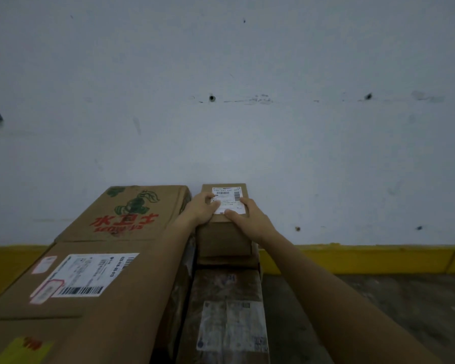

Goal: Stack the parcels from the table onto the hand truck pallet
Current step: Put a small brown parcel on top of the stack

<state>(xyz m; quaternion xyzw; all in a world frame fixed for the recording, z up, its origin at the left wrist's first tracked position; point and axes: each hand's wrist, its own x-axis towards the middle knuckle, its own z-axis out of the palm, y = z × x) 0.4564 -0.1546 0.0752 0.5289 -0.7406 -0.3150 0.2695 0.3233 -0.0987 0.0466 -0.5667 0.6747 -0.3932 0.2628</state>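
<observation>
A small brown parcel (pixel 222 240) with a white shipping label on top stands against the wall, on top of a stack of parcels. My left hand (pixel 199 210) grips its left top edge and my right hand (pixel 250 218) grips its right top edge, thumbs on the label. Below it lies a flatter parcel (pixel 225 290) wrapped in shiny tape with a worn label. To the left a large box (pixel 128 215) with red characters and a green print sits behind another large labelled box (pixel 90 279). The hand truck pallet under the stack is hidden.
A pale wall (pixel 247 88) stands right behind the stack, with a yellow painted band (pixel 365 258) along its base. Dark concrete floor (pixel 405 311) lies to the right of the parcels. A box with a yellow sticker (pixel 24 350) fills the lower left corner.
</observation>
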